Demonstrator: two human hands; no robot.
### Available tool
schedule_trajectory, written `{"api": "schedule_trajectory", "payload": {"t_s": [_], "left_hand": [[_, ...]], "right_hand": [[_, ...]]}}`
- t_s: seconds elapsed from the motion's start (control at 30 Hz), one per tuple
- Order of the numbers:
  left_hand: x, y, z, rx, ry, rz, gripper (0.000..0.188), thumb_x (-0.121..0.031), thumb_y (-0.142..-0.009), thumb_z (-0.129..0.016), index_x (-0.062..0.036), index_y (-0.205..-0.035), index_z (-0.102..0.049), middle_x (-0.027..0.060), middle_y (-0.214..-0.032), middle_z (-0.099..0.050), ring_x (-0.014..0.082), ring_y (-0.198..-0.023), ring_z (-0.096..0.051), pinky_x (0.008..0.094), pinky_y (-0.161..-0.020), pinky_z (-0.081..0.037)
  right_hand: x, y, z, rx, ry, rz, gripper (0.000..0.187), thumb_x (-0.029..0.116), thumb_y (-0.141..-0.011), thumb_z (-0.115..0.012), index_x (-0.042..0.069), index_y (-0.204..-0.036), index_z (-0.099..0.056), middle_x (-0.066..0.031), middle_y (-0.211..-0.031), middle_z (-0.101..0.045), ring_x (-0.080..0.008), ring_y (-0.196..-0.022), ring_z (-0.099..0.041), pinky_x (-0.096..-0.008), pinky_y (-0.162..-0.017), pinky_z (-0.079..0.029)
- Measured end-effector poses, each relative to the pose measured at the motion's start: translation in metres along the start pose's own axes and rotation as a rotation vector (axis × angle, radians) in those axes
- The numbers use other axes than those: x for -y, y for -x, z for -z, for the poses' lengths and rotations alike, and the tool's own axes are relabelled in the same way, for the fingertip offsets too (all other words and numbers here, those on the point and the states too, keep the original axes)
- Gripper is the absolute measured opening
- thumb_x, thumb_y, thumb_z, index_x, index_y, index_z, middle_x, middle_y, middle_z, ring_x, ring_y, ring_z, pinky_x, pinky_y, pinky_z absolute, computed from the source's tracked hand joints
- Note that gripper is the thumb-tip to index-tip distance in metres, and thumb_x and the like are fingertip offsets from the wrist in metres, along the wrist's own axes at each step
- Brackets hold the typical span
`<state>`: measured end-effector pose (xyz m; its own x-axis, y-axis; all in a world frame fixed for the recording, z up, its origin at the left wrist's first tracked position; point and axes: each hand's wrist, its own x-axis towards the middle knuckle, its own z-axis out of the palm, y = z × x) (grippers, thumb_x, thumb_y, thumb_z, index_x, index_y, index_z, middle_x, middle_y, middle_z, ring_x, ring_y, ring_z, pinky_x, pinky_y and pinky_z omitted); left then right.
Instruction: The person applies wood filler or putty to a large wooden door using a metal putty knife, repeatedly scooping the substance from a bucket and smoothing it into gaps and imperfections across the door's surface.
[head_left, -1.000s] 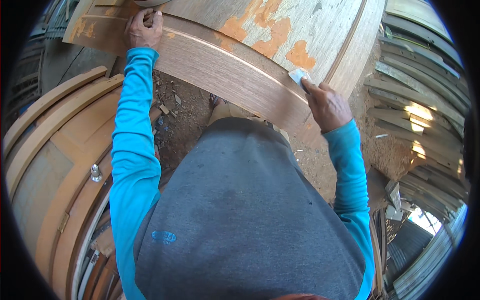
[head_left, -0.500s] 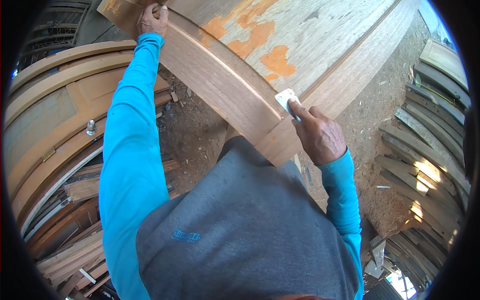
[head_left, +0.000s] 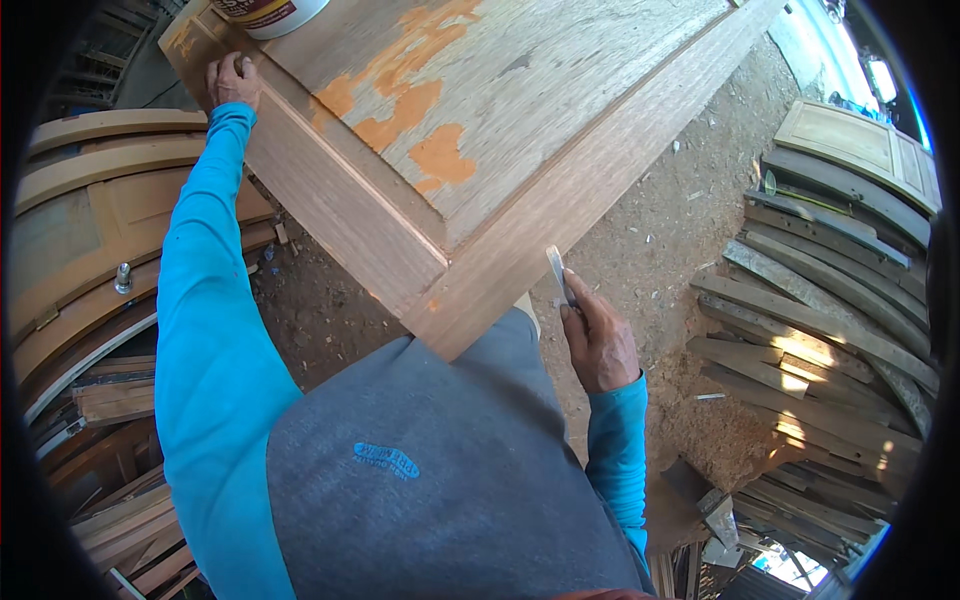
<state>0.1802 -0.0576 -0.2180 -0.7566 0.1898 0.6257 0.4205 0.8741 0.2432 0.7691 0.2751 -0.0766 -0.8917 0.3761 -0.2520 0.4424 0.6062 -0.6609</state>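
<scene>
A wooden panel door (head_left: 560, 130) lies slanted in front of me, with orange filler patches (head_left: 410, 115) smeared on its sunken panel. My left hand (head_left: 232, 82) rests on the door's left frame rail, fingers curled; what they may hold is hidden. In my right hand (head_left: 602, 345) is a small flat putty scraper (head_left: 556, 268), pinched between thumb and fingers. Its blade is turned nearly edge-on and sits just off the door's near right edge. A small filler spot (head_left: 433, 305) marks the near corner of the frame.
A white bucket (head_left: 275, 15) stands on the door's far left. Stacked doors and boards (head_left: 110, 230) fill the left side, with a small metal-capped object (head_left: 123, 278) on them. Planks (head_left: 820, 320) lie piled on the right. Dirt floor (head_left: 640, 240) shows between.
My right hand has drawn the scraper off the door's frame joint, toward me, and turned the blade edge-on. The view has shifted, and the white bucket now shows. My left hand stays on the rail.
</scene>
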Motion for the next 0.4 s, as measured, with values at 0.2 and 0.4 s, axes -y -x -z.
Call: {"api": "schedule_trajectory", "payload": {"t_s": [0.2, 0.4], "left_hand": [[-0.008, 0.009, 0.009, 0.089, -0.099, 0.156, 0.033, -0.034, -0.094, -0.063, -0.0106, -0.117, -0.071, 0.0137, -0.118, -0.071, 0.0366, -0.113, -0.062, 0.049, -0.101, -0.049], [0.004, 0.018, 0.008, 0.047, -0.179, 0.251, 0.042, -0.04, -0.092, -0.064, -0.0091, -0.121, -0.07, 0.0146, -0.118, -0.073, 0.0367, -0.121, -0.06, 0.0493, -0.105, -0.048]], "right_hand": [[-0.01, -0.025, 0.028, 0.088, -0.532, -0.197, 0.043, 0.012, -0.105, -0.053, 0.001, -0.146, -0.055, -0.0069, -0.093, -0.067, -0.0136, -0.078, -0.063, -0.03, -0.072, -0.054], [-0.014, -0.065, 0.052, 0.186, -0.581, -0.223, 0.043, 0.018, -0.109, -0.05, -0.005, -0.145, -0.054, -0.0058, -0.095, -0.069, -0.0119, -0.078, -0.063, -0.0272, -0.071, -0.053]]}}
